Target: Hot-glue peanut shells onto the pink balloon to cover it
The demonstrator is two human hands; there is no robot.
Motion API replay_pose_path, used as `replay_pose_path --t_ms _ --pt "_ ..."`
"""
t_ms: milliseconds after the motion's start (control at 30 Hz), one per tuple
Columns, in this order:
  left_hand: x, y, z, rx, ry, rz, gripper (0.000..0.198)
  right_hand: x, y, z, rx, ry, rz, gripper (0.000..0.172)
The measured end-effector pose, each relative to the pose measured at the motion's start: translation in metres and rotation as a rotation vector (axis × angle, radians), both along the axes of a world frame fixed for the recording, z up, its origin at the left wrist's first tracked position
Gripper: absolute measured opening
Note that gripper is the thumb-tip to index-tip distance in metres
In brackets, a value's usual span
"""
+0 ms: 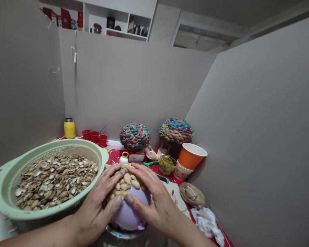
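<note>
A pale purple ball (128,214) stands at the near middle, its top covered with glued-on nut shells (126,181). My left hand (99,202) wraps round its left side, fingers on the shells and thumb on the purple surface. My right hand (150,195) lies over its right side, fingers pressed on the shells. The ball rests on a round base (123,233), mostly hidden.
A green colander (98,152) full of loose shells (54,180) sits at left. Behind are two shell-covered painted domes (134,136) (175,130), an orange cup (190,157), a glue jar (167,164), red cups (94,136), a yellow jar (69,128), twine (193,195), and partition walls.
</note>
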State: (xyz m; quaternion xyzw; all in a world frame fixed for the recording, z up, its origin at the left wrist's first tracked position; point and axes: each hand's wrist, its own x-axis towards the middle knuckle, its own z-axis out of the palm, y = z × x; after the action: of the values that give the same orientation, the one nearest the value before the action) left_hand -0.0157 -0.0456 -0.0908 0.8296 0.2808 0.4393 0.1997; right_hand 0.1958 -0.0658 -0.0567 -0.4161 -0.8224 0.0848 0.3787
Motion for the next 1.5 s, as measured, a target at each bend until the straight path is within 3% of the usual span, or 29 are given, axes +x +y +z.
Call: replay_pose_path --t_ms 1500 --pt "0.0037 -0.0005 0.0008 0.014 -0.004 0.010 0.052 -0.0034 0.0012 -0.0015 0.046 0.000 0.004 0.050"
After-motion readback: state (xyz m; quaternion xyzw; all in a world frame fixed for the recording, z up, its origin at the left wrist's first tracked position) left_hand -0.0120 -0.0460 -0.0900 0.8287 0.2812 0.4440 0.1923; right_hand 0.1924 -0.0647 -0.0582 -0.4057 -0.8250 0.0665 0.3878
